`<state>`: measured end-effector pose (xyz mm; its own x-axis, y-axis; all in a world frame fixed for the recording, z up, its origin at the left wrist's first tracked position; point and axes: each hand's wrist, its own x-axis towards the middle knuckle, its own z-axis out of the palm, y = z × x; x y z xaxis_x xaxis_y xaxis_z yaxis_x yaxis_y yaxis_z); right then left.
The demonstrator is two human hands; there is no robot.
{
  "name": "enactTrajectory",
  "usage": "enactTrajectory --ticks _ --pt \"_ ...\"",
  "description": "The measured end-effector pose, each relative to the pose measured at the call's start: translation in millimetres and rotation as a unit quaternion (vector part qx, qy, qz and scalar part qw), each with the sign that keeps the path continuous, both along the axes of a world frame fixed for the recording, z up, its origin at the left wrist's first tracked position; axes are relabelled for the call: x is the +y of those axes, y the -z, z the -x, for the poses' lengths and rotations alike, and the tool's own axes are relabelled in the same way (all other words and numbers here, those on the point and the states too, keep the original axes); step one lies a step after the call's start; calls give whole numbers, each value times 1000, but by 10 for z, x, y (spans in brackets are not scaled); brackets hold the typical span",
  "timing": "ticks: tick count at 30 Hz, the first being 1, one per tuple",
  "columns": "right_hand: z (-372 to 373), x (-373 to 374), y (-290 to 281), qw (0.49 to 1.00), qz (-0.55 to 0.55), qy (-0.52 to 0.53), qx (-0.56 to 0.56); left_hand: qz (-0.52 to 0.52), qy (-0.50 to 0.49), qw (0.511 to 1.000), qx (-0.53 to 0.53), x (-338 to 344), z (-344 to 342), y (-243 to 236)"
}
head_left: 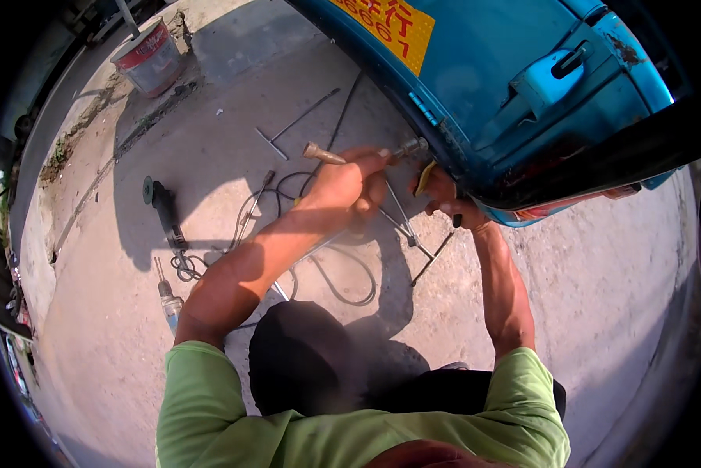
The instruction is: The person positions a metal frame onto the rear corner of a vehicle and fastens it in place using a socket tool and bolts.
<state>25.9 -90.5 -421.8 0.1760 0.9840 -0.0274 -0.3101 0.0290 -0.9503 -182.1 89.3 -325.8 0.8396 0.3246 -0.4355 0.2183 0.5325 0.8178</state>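
My left hand (341, 186) is wrapped round a hammer (324, 154). Its wooden handle end sticks out on the left, and its metal head (409, 147) reaches toward the lower edge of a blue vehicle body (483, 86). Close under that edge, my right hand (446, 195) grips a tool with a yellow part (424, 179) and a dark end. Its kind is hard to make out, because fingers and the vehicle's dark trim cover much of it. Below both hands, T-handled metal rods (403, 222) lie on the concrete.
An angle grinder (165, 209) and a power drill (168, 303) lie to the left. Black cable (372, 285) loops across the ground. Another T-handle wrench (294, 125) lies farther off. A red and grey bucket (151, 61) stands at the far left. The vehicle overhangs the upper right.
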Motion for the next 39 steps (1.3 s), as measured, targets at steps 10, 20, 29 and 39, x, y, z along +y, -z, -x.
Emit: enactTrajectory --ticks 10,20,29,39 --pt "72 -20 -7 997 -44 45 51 187 23 982 -19 49 -16 101" --pt "45 -19 -44 997 -55 30 36 349 30 936 -42 13 -47 141" --pt "23 14 -45 999 -9 30 17 -65 16 998 -18 82 -76 127" --pt "31 20 -70 998 -40 40 -40 -698 198 669 -164 357 -77 -155"
